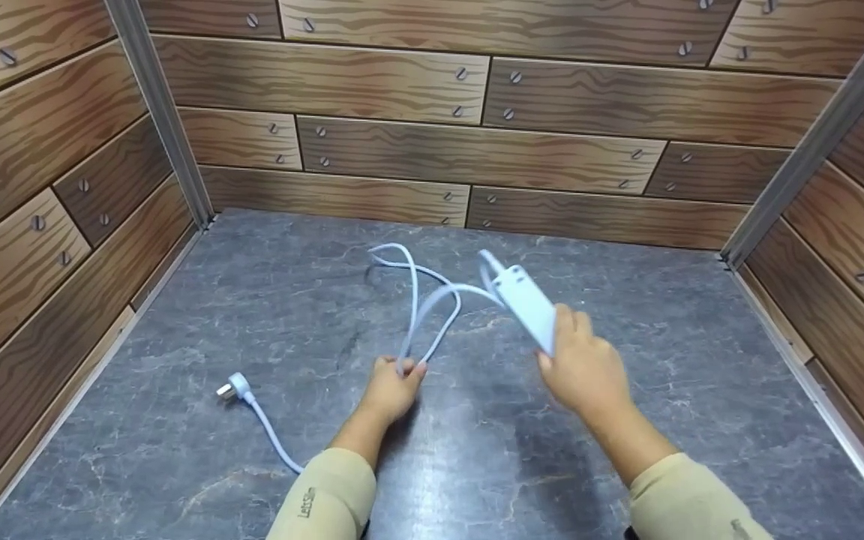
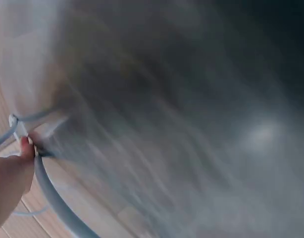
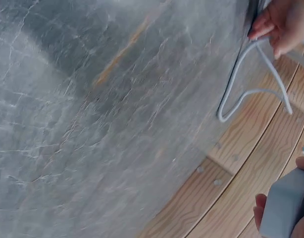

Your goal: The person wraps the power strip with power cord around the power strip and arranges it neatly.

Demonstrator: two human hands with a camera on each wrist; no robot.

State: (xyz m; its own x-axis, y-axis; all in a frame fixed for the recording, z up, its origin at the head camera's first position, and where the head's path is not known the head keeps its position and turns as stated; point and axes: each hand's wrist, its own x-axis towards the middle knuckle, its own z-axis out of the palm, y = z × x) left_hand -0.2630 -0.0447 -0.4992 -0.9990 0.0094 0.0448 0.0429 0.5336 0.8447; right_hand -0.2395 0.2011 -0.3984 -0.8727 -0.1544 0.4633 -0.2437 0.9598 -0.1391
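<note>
My right hand (image 1: 589,367) grips the lower end of a pale blue power strip (image 1: 526,304), raised and tilted, its far end pointing up and left. From that far end the strip's cord (image 1: 456,307) arcs across to my left hand (image 1: 393,390), which pinches it between thumb and fingers low over the tabletop. Beyond the left hand the cord makes a loose loop. In the right wrist view the grey-looking strip (image 3: 285,203) sits in the right hand's fingers at the lower right, and the left hand (image 3: 290,25) shows above with the looped cord (image 3: 236,74).
The cord's plug (image 1: 235,386) lies on the left of the dark marbled tabletop (image 1: 687,375), prongs pointing left. Its lead runs under the left sleeve (image 1: 327,495). Wood-patterned panels (image 1: 387,90) stand along the back and both sides, with metal posts at the corners.
</note>
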